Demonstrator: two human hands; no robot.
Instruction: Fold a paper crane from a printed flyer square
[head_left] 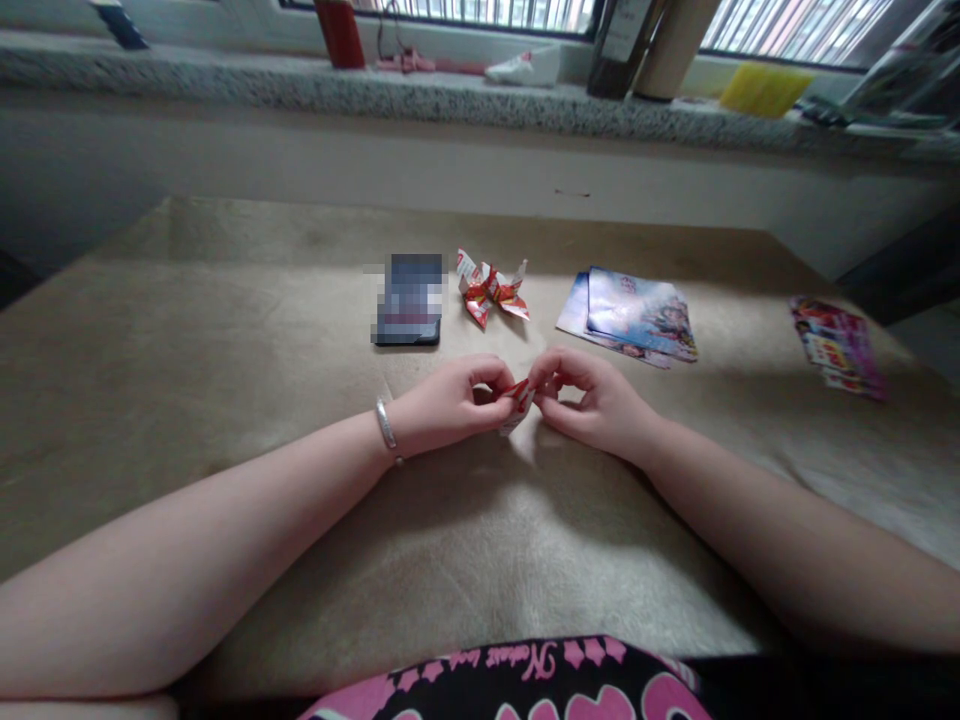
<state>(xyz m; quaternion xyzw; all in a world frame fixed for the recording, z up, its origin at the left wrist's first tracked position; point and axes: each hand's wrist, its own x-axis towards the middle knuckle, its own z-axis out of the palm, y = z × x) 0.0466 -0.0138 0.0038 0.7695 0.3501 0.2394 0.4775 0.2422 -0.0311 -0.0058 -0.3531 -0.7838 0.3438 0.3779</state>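
Note:
My left hand and my right hand meet at the middle of the tan table. Both pinch a small folded piece of red and white paper between thumb and fingers, just above the tabletop. A silver bracelet sits on my left wrist. Beyond my hands lies a finished folded paper figure, red and white, resting on the table.
A dark phone lies left of the folded figure. A stack of colourful paper sheets lies to its right, and more printed sheets near the right edge. A stone windowsill behind holds cups and other small items.

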